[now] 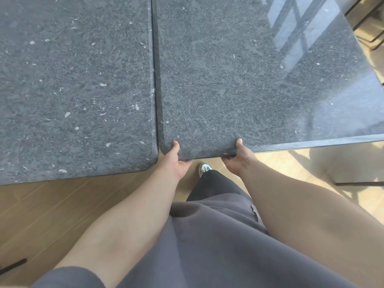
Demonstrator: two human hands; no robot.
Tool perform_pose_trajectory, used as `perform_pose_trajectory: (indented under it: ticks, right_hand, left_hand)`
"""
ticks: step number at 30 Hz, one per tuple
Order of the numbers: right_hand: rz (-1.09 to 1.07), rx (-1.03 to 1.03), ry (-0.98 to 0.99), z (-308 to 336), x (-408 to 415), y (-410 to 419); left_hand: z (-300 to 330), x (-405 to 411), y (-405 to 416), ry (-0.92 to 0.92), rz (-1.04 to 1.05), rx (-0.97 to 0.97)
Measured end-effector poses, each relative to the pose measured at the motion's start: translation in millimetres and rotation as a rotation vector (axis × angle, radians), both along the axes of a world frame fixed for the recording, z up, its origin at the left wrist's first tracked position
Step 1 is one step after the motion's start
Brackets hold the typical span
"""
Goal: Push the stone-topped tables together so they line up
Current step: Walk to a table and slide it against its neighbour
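Two dark grey speckled stone-topped tables stand side by side with a thin seam between them. The left table (72,90) reaches nearer to me than the right table (239,80), so their near edges do not line up. My left hand (175,161) grips the right table's near edge close to its left corner, thumb on top, fingers curled underneath. A little further right along that same edge, my right hand (239,156) holds on in the same way.
Light wooden floor (41,215) lies below the tables. My shoe (204,168) and dark trousers are under the right table's edge. Chair or furniture legs (365,28) stand at the upper right, and a dark bar (359,183) lies on the floor at the right.
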State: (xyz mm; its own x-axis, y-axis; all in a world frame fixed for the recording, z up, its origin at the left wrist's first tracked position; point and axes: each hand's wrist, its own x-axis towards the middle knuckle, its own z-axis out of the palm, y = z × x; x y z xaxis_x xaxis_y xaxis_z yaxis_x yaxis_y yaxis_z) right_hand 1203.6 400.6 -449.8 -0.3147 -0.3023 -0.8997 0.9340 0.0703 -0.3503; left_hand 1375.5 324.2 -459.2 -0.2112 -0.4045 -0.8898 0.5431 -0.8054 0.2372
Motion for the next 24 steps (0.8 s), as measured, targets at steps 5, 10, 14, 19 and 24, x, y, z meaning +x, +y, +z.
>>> perform_pose_trajectory:
  ticks: [5, 10, 14, 19, 24]
  right_hand:
    - [-0.027, 0.027, -0.047, 6, 1, 7]
    - [-0.034, 0.033, -0.107, 1, -3, 9]
    - [-0.048, 0.042, -0.132, -9, -7, 9]
    - [-0.013, 0.02, -0.176, -15, -14, 13]
    - [-0.016, 0.022, -0.101, -10, -8, 11]
  left_hand:
    - [2, 2, 6, -0.01, 0.0, 0.028]
    - [0, 1, 7, -0.037, 0.02, 0.078]
    - [-1, -1, 5, -0.045, 0.065, 0.129]
    - [-2, -3, 9, -0.045, 0.093, 0.133]
    - [0, 0, 7, -0.048, 0.08, 0.09]
